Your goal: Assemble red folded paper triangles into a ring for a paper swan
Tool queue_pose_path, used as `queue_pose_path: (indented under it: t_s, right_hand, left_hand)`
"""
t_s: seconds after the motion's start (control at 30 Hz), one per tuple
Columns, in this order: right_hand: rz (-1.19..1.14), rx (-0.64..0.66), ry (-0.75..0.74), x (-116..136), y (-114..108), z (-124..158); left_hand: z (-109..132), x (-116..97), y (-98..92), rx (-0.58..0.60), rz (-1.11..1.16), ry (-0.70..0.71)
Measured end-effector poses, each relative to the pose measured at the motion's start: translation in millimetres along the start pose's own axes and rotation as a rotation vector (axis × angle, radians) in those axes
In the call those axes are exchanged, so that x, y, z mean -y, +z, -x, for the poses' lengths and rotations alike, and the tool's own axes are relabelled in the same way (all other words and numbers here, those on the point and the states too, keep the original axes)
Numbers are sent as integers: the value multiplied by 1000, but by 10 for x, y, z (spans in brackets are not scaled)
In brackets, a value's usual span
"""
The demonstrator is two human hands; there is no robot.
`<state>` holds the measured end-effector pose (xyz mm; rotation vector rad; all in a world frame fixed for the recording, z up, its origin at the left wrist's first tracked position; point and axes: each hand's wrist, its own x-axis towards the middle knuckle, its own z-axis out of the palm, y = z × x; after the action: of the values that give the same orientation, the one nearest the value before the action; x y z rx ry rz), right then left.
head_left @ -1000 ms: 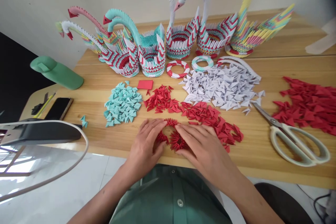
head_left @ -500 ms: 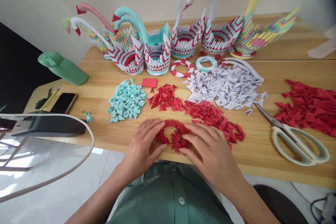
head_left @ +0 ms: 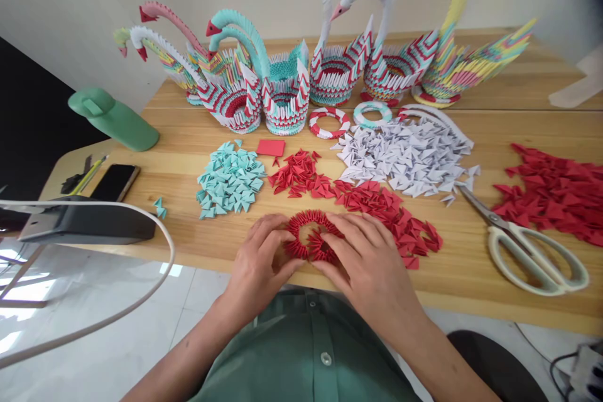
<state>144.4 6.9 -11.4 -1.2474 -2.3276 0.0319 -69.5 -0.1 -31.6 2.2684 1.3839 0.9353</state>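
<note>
Between my hands, near the table's front edge, lies a curled chain of red folded-paper pieces (head_left: 298,224), its right end coiling inward. My left hand (head_left: 264,255) grips the chain's left side between thumb and fingers. On the opposite side, my right hand (head_left: 365,251) has its fingers curved over the coiled end and covers part of it. Just beyond my right hand spreads a pile of red paper triangles (head_left: 370,199). A smaller heap of red triangles (head_left: 298,173) sits behind the chain.
Turquoise triangles (head_left: 230,179) and white triangles (head_left: 405,154) lie in piles. Scissors (head_left: 532,257) rest at the right, beside more red triangles (head_left: 560,191). Finished paper swans (head_left: 285,107) line the back. At left are a green bottle (head_left: 115,119), a phone (head_left: 115,183) and a black box (head_left: 89,224).
My right hand has shifted slightly left, bringing its thumb closer to my left thumb. The coiled end of the red chain has moved in nearer the left part.
</note>
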Motion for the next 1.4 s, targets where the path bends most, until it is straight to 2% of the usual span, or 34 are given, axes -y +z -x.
queue_pose_path:
  t_s: [0.63, 1.4]
  right_hand:
    - [-86, 118, 13, -50, 57, -51]
    - [-121, 125, 53, -17, 88, -80]
  left_hand:
    - [-59, -4, -5, 26, 51, 35]
    - [-54, 46, -18, 58, 21, 63]
